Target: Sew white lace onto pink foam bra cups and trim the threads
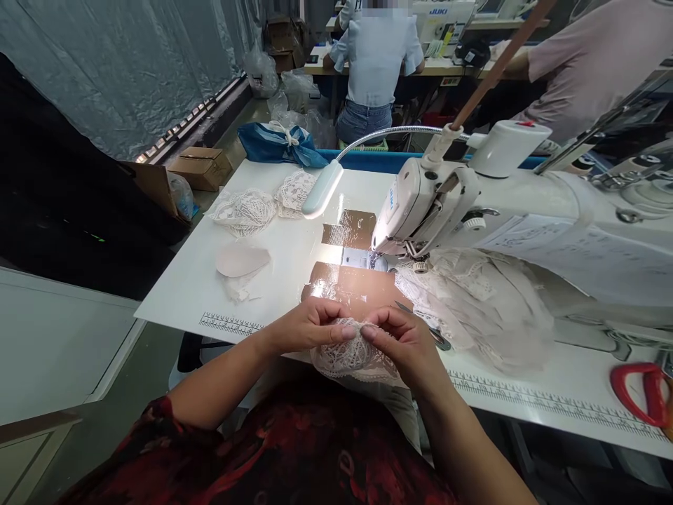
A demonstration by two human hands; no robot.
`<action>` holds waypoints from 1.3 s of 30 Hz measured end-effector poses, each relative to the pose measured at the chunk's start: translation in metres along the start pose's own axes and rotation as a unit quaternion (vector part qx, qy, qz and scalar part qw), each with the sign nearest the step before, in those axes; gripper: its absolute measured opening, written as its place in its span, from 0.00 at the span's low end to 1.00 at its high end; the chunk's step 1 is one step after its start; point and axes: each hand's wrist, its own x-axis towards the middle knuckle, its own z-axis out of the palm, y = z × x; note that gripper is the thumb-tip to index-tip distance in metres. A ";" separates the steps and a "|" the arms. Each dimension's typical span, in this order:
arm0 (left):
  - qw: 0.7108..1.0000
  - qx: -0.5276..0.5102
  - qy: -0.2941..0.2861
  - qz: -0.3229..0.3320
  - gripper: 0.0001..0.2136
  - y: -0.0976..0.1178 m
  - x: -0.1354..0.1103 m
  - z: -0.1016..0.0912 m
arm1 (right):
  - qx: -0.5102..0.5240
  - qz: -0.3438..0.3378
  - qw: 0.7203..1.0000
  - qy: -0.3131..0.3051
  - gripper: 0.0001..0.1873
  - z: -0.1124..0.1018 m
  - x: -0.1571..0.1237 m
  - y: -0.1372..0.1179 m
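Note:
A white lace bra cup [347,354] is pinched between both hands at the table's front edge. My left hand [310,326] is closed on its upper edge, thumb on top. Close beside it, my right hand [404,340] pinches the same edge between thumb and fingers. Just beyond the hands stands a white sewing machine [420,203], its needle area lit. Small thread snips [439,338] lie right of my right hand, partly hidden by it. A heap of pale lace fabric [478,301] spreads to the right, below the machine arm.
Lace cups [245,212] and a beige cup-shaped piece [242,259] lie on the left of the white table [184,280]. A lamp [323,188] hangs beside the machine head. Red-handled scissors [638,393] are at far right. Two people sit at machines ahead.

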 end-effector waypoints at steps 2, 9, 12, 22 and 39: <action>0.999 -0.031 0.018 -0.003 0.14 -0.001 0.003 0.002 | 0.018 0.007 1.000 -0.006 0.12 0.000 0.002 0.001; 0.975 -0.183 0.121 -0.032 0.18 -0.012 0.014 0.013 | 0.096 0.053 0.994 -0.023 0.16 -0.003 0.011 0.007; 0.969 -0.144 0.203 -0.008 0.18 0.000 0.007 -0.006 | 0.072 0.048 0.996 -0.019 0.17 -0.015 0.011 0.005; 0.668 0.673 0.264 0.177 0.10 0.032 0.056 -0.035 | -0.298 -0.066 0.951 0.053 0.10 -0.051 0.022 -0.027; 0.790 0.598 0.040 0.126 0.13 0.007 0.087 -0.012 | -0.692 -0.048 0.721 -0.016 0.18 -0.029 0.058 0.001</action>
